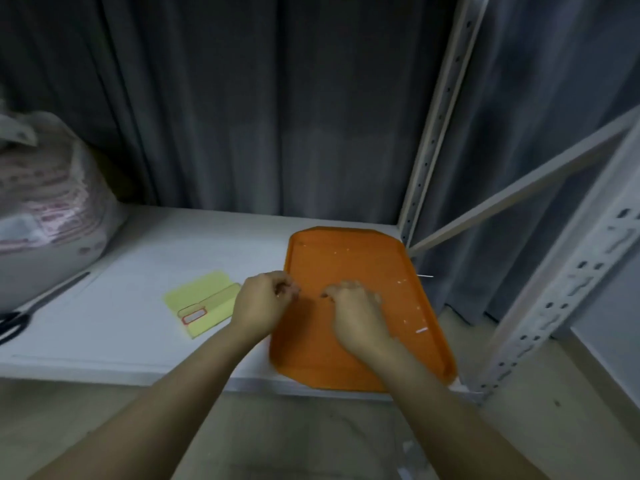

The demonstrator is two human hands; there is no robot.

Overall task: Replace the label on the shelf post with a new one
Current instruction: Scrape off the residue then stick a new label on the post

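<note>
- No writing is reading clearly anywhere: the plastic bag (52, 199) sitting at the far left of the white shelf (156, 258) is showing rows of pinkish print too blurred to make out, and the red-bordered label (194, 316) is looking blank.
- The left hand (265, 301) is hovering over the near-left edge of the orange tray (346, 258), its fingers (285, 289) curling in tight toward the thumb as if pinching something tiny; whether anything is actually sitting in that pinch cannot be told.
- The right hand (360, 313) is hanging over the middle of the tray, knuckles up, fingertips bending down and pointing left toward the other hand; what it is touching, if anything, cannot be told.
- The fresh label is lying on a yellow backing sheet (202, 303) on the shelf, just left of the left hand and apart from both sets of fingers.
- The perforated shelf post (568, 289) is standing at the right, well apart from both hands.
- Small white scraps (421, 330) are lying scattered on the tray's right side.
- Black scissors (14, 323) are resting at the near-left shelf edge.
</note>
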